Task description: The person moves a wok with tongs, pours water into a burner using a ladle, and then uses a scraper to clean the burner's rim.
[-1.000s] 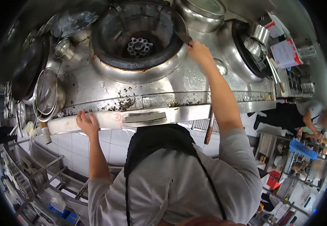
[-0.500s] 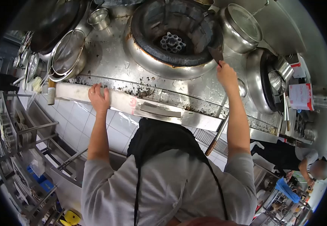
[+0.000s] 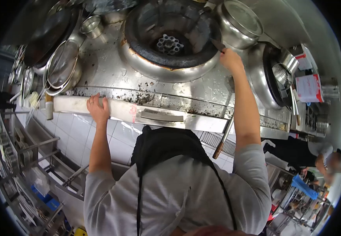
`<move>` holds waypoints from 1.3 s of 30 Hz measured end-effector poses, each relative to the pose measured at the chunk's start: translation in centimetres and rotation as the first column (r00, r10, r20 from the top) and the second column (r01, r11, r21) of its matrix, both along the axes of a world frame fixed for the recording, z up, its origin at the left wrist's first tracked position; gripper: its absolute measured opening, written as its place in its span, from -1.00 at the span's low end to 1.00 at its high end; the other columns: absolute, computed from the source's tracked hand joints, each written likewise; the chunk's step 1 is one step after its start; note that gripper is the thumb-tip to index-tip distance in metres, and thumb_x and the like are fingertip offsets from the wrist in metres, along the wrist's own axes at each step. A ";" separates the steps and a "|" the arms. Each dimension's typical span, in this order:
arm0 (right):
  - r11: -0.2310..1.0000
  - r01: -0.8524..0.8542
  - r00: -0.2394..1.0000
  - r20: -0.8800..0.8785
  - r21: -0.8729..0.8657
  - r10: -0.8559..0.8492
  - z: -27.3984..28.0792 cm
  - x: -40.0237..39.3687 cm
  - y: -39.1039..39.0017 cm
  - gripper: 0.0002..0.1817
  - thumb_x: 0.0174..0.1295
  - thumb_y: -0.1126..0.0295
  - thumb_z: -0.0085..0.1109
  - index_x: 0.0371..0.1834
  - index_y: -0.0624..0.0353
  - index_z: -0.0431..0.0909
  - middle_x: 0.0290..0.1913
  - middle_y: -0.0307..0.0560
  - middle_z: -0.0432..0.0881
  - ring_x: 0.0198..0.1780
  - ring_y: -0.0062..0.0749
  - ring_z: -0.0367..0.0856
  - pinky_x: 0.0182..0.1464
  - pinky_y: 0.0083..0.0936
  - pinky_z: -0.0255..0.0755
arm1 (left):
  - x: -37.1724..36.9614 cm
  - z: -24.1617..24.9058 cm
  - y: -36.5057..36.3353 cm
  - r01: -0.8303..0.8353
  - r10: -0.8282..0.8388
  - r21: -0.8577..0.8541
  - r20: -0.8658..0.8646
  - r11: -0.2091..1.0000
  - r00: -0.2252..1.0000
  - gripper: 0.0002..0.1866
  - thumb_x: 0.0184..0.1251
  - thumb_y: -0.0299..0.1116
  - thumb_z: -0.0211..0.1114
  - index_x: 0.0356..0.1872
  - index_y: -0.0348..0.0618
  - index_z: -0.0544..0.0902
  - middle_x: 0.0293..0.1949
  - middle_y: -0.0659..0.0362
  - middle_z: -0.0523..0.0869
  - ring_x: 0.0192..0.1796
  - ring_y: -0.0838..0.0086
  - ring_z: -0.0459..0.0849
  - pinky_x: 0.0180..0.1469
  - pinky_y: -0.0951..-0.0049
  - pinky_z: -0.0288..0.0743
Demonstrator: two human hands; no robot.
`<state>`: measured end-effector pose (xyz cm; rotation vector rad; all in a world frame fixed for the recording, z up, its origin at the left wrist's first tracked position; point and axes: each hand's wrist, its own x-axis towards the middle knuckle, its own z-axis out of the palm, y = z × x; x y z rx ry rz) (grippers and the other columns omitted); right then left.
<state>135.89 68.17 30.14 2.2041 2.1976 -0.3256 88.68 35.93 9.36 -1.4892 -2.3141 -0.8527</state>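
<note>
Right hand (image 3: 230, 59) clamped on scraper (image 3: 218, 45), blade against burner ring (image 3: 166, 67) inner right wall. Left hand (image 3: 98, 108) flat, fingers apart, on stove front ledge (image 3: 158, 114).

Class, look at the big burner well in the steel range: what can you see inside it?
Inside the burner well sit a ring-shaped burner head and dark, sooty walls. The right hand holds a scraper at its rim. Below the burner head is hidden.

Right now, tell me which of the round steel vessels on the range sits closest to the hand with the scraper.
The lidded steel pot just above the right hand; the small cup and strainer-topped pot sit far left.
</note>
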 end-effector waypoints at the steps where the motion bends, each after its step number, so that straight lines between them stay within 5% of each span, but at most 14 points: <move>1: 0.998 -0.051 0.999 0.004 -0.025 0.051 0.3 0.2 -0.5 -0.61 0.43 0.17 0.11 0.25 -0.04 0.65 0.14 0.22 0.73 0.23 0.20 0.68 0.28 0.05 0.53 | -0.2 -0.3 -0.1 0.002 -0.002 0.008 0.003 1.000 1.000 -0.59 0.37 -0.21 0.34 0.13 -0.23 0.69 0.12 -0.16 0.68 0.26 -0.11 0.53 0.44 -0.08 0.28; 3: 0.988 -0.136 0.990 0.021 -0.068 0.137 1.1 0.8 -1.2 -0.62 0.43 0.18 0.11 0.24 -0.04 0.66 0.15 0.20 0.73 0.23 0.17 0.68 0.28 0.05 0.53 | -0.3 -1.0 -0.1 -0.005 0.005 0.006 -0.001 1.000 1.000 -0.59 0.36 -0.21 0.35 0.13 -0.25 0.69 0.12 -0.17 0.68 0.26 -0.12 0.53 0.45 -0.09 0.27; 9: 0.999 0.010 0.998 -0.065 -0.053 -0.014 0.4 0.3 0.0 -0.62 0.44 0.21 0.08 0.25 -0.05 0.66 0.18 0.13 0.74 0.24 0.14 0.68 0.28 -0.01 0.54 | -0.3 -0.2 0.0 0.035 -0.035 -0.020 -0.015 0.999 0.999 -0.63 0.37 -0.26 0.33 0.09 -0.27 0.70 0.08 -0.16 0.70 0.23 -0.12 0.55 0.36 -0.07 0.35; 15: 0.993 -0.106 0.993 0.043 -0.060 0.109 1.8 0.5 -3.1 -0.61 0.43 0.18 0.10 0.27 -0.09 0.66 0.18 0.11 0.74 0.24 0.09 0.69 0.28 -0.04 0.55 | -0.6 -0.5 0.0 0.041 -0.043 -0.043 -0.031 0.998 0.999 -0.63 0.39 -0.25 0.31 0.10 -0.26 0.70 0.09 -0.17 0.69 0.24 -0.13 0.54 0.38 -0.08 0.33; 21: 0.996 0.034 0.991 -0.126 -0.086 -0.045 0.7 1.4 0.4 -0.58 0.41 0.15 0.13 0.29 -0.11 0.67 0.14 0.12 0.76 0.22 0.08 0.71 0.29 -0.06 0.54 | -0.3 -0.1 -0.4 0.003 -0.004 -0.077 -0.019 0.997 1.000 -0.62 0.41 -0.23 0.30 0.12 -0.25 0.69 0.13 -0.17 0.69 0.27 -0.14 0.53 0.38 -0.09 0.33; 26: 0.995 -0.093 0.991 -0.105 -0.031 0.089 -0.4 2.8 -2.1 -0.58 0.40 0.15 0.18 0.27 -0.05 0.68 0.12 0.13 0.77 0.19 0.11 0.72 0.26 -0.10 0.54 | -0.4 -1.0 -0.2 0.007 -0.006 -0.061 0.010 0.998 1.000 -0.59 0.42 -0.21 0.28 0.15 -0.26 0.69 0.13 -0.19 0.69 0.29 -0.14 0.52 0.39 -0.09 0.33; 30: 0.997 -0.035 0.965 -0.263 -0.065 0.016 0.9 3.7 -3.0 -0.59 0.39 0.18 0.15 0.25 -0.02 0.70 0.12 0.18 0.75 0.19 0.14 0.70 0.28 -0.08 0.54 | -0.5 -0.5 -0.1 0.010 -0.011 -0.079 -0.019 0.997 1.000 -0.59 0.43 -0.19 0.27 0.14 -0.28 0.69 0.11 -0.19 0.71 0.27 -0.15 0.52 0.38 -0.08 0.33; 35: 0.999 0.032 0.984 -0.176 0.040 -0.024 -1.6 1.4 -7.1 -0.60 0.43 0.17 0.13 0.27 -0.05 0.67 0.08 0.24 0.75 0.15 0.21 0.71 0.29 -0.01 0.54 | -0.6 -0.6 0.1 0.035 -0.038 -0.071 -0.039 0.997 0.999 -0.58 0.44 -0.17 0.26 0.12 -0.28 0.69 0.10 -0.19 0.70 0.24 -0.15 0.53 0.37 -0.07 0.32; 39: 0.997 0.077 0.957 -0.282 0.013 -0.070 -1.3 1.7 -6.4 -0.63 0.45 0.17 0.12 0.22 -0.01 0.67 0.07 0.25 0.75 0.16 0.22 0.71 0.28 0.01 0.55 | -0.4 -0.1 0.1 0.038 -0.041 -0.086 -0.041 0.996 0.998 -0.59 0.44 -0.17 0.26 0.10 -0.29 0.70 0.06 -0.17 0.71 0.21 -0.11 0.55 0.35 -0.05 0.35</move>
